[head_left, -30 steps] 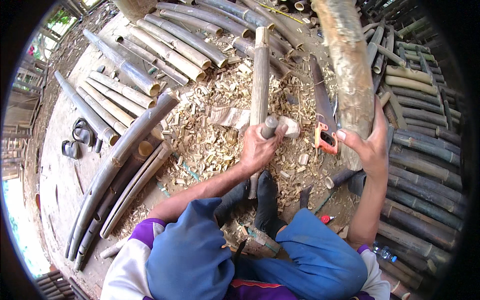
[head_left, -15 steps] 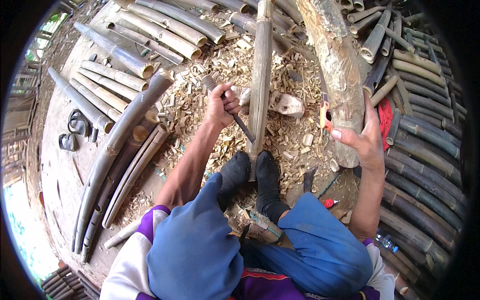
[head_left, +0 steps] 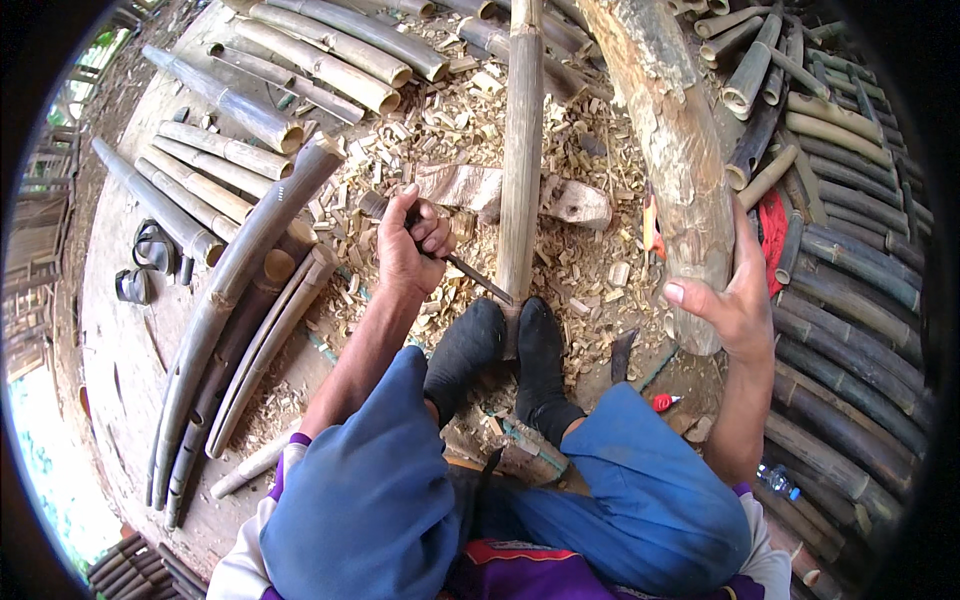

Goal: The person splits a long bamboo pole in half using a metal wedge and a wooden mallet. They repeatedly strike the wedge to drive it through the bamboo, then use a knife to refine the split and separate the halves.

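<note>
My left hand [head_left: 408, 262] is closed around a chisel [head_left: 476, 277] with a dark, slim blade. The blade slants down to the right, its tip at the near end of an upright-running bamboo pole [head_left: 522, 150]. My two feet in dark socks [head_left: 470, 345] press against that near end from either side. On the right, my right hand [head_left: 738, 305] grips the near end of a thick, pale, bark-stripped log [head_left: 690, 170], thumb across its top and fingers hidden behind it. The bamboo pole rests across a rough wooden block [head_left: 578, 203].
Wood chips [head_left: 590, 270] cover the ground. Long bamboo poles [head_left: 245, 270] lie at left, and stacked poles [head_left: 850, 320] line the right. An orange-handled tool [head_left: 652, 230] lies by the log. A small red bottle [head_left: 663, 402], a plastic bottle [head_left: 778, 482] and sandals [head_left: 150, 255] are around.
My left hand has moved left and toward me, and the chisel lies at a flatter slant. The log in my right hand has come slightly nearer to me.
</note>
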The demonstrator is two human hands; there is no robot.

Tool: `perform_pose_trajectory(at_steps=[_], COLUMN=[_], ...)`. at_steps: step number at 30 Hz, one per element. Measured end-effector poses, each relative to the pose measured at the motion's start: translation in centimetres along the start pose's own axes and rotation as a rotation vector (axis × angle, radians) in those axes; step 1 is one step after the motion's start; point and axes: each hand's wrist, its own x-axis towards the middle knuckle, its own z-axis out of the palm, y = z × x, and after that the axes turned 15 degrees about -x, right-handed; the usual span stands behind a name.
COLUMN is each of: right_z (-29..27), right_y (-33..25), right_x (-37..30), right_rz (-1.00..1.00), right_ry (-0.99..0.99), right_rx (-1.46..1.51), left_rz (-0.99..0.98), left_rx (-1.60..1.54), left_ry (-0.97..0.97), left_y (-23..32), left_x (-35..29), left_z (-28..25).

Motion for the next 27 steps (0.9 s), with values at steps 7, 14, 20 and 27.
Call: perform_pose_trajectory(at_steps=[7,14,20,27], right_z=[0.7,0.8,0.0,-3.6], right_y=[0.0,0.2,-0.5,-4.0], right_x=[-0.1,-0.3,0.1,3.7], right_rz=[0.016,0.023,-0.025,-0.208], right_ry=[-0.037,-0.039,0.053,0.337], right_rx=[0.017,0.01,-0.017,-0.236], left_rz=[-0.031,-0.039,0.032,-0.026], left_rx=[0.037,0.099,0.356,0.79], left_ry=[-0.001,-0.109,-0.246,-0.36], left_y=[-1.2,-1.9,-3.1,-6.3], left_x=[1.1,0.6,-1.3,-3.0], left_z=[-1.5,-0.6,2.1,6.3])
